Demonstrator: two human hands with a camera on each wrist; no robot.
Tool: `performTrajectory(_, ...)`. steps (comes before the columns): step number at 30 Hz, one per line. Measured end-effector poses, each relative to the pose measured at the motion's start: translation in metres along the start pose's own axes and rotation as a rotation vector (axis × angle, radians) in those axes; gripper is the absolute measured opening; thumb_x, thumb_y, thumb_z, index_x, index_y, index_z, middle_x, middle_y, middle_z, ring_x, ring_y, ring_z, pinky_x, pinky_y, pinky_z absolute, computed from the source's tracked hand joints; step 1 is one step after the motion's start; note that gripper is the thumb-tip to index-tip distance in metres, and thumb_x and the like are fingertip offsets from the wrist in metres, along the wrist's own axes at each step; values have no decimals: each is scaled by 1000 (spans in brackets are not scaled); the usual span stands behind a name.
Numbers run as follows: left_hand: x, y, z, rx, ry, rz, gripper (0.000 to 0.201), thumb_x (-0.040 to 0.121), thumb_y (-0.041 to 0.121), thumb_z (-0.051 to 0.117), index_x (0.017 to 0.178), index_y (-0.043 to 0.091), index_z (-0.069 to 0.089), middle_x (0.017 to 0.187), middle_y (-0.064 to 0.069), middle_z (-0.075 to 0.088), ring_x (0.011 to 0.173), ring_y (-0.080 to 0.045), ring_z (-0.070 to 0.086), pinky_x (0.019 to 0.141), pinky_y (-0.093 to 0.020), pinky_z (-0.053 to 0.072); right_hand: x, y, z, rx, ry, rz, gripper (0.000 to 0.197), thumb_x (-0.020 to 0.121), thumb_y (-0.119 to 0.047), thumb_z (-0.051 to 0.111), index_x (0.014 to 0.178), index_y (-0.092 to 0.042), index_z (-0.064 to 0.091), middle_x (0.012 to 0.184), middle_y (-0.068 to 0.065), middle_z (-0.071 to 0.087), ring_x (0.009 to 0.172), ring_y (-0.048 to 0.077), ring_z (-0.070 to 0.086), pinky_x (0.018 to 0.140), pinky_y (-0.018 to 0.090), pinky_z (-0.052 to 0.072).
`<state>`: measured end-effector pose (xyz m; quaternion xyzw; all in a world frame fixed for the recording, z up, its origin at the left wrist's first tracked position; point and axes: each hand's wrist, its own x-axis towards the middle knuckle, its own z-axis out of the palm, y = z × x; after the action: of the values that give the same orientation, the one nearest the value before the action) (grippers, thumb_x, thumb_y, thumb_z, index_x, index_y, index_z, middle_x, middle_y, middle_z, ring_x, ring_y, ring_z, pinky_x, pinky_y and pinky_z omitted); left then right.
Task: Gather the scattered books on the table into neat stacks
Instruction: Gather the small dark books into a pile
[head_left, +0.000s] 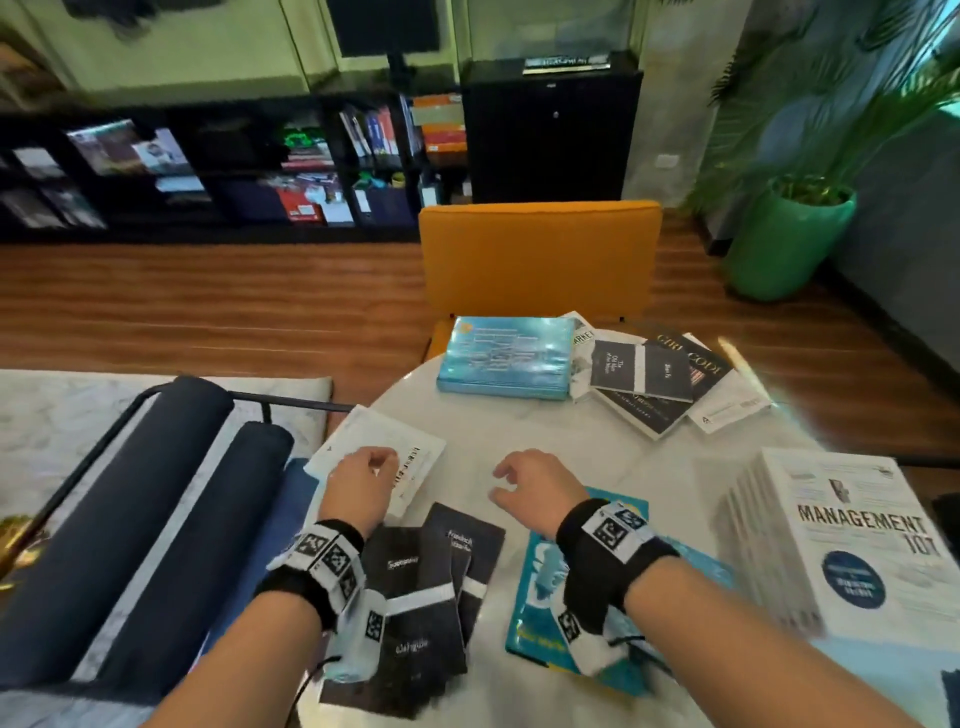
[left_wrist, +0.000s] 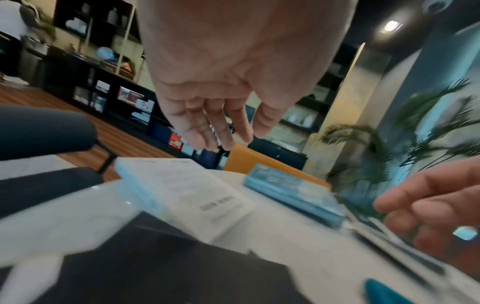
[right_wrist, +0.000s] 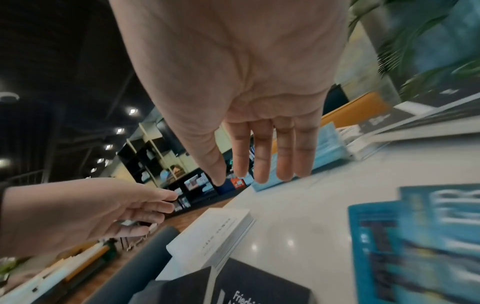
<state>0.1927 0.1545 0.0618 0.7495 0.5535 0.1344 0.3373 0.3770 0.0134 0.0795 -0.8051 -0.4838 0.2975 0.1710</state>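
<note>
Books lie scattered on a round white table (head_left: 519, 436). My left hand (head_left: 363, 475) hovers over a white book (head_left: 415, 447) (left_wrist: 187, 193) (right_wrist: 215, 230) at the table's left edge, fingers loose and holding nothing. My right hand (head_left: 524, 480) (right_wrist: 259, 164) floats above bare tabletop, fingers relaxed and empty. Under my left wrist several black paperbacks (head_left: 426, 587) overlap. A teal book (head_left: 540, 613) (right_wrist: 415, 236) lies beneath my right wrist. At the far side sit a light blue book (head_left: 506, 356) (left_wrist: 293, 193) and a loose pile of black and white books (head_left: 660, 379).
A stack of white books titled Management 101 (head_left: 841, 535) stands at the right edge. An orange chair (head_left: 537, 254) faces the table's far side. Dark blue cushions (head_left: 124, 509) lie to the left. A potted plant (head_left: 789, 234) stands at the back right, black shelves (head_left: 208, 166) behind.
</note>
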Motion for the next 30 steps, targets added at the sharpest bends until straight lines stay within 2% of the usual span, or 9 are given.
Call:
performTrajectory(3, 46, -44, -24, 255, -50, -72, 39, 95, 34, 54, 126, 12, 62, 130, -13, 62, 123, -30, 54, 106, -37, 40, 44, -29, 21, -43, -94, 25, 39, 90, -36, 56, 125, -18, 59, 128, 7, 58, 120, 25, 53, 101, 33, 43)
performTrajectory(6, 82, -76, -34, 403, -111, -163, 47, 95, 42, 52, 129, 11, 58, 130, -19, 59, 123, -37, 50, 101, -39, 41, 80, -46, 39, -69, -185, 78, 46, 91, -33, 56, 133, -15, 53, 135, 8, 54, 122, 26, 52, 102, 35, 43)
performTrajectory(11, 125, -118, -27, 232, -192, -307, 69, 95, 51, 49, 145, 5, 39, 146, -19, 45, 130, -38, 47, 106, -41, 39, 124, -63, 68, 8, -230, 171, 49, 86, -33, 61, 130, -16, 50, 128, 7, 59, 113, 27, 59, 96, 39, 50)
performTrajectory(14, 138, -129, -16, 58, -250, -269, 70, 89, 59, 50, 133, 5, 56, 132, -18, 60, 119, -36, 57, 102, -41, 44, 137, -67, 85, 67, -228, 227, 53, 85, -34, 62, 132, -16, 44, 126, 8, 56, 111, 27, 59, 96, 40, 50)
performTrajectory(16, 144, -136, -10, 57, -251, -246, 79, 80, 70, 41, 127, 9, 62, 125, -18, 65, 114, -37, 59, 100, -46, 46, 142, -68, 92, 98, -203, 251, 54, 88, -32, 59, 135, -17, 38, 127, 11, 48, 113, 29, 56, 97, 38, 49)
performTrajectory(20, 143, -125, -17, 98, -220, -260, 68, 93, 66, 34, 124, 13, 65, 121, -18, 65, 112, -38, 59, 99, -44, 45, 147, -67, 97, 135, -181, 261, 58, 90, -34, 54, 141, -20, 29, 128, 11, 41, 112, 29, 56, 96, 35, 49)
performTrajectory(24, 140, -97, -39, -111, -122, -224, 46, 92, 55, 52, 89, 11, 67, 86, -9, 71, 82, -30, 67, 78, -44, 57, 150, -66, 92, 152, -176, 263, 55, 89, -40, 54, 137, -21, 34, 131, 12, 42, 117, 29, 51, 101, 38, 45)
performTrajectory(27, 139, -69, -54, -222, -168, -221, 36, 91, 44, 61, 91, 8, 65, 84, -8, 71, 77, -23, 69, 53, -31, 59, 145, -69, 82, 108, -109, 214, 62, 87, -55, 52, 139, -22, 39, 141, 11, 33, 133, 30, 30, 109, 41, 32)
performTrajectory(30, 135, -38, -59, -253, -172, -153, 30, 95, 37, 58, 95, 7, 64, 87, -10, 70, 72, -22, 68, 46, -26, 57, 130, -80, 73, 179, -108, 88, 93, 77, -73, 54, 149, -21, 28, 152, 3, 23, 140, 24, 16, 114, 39, 22)
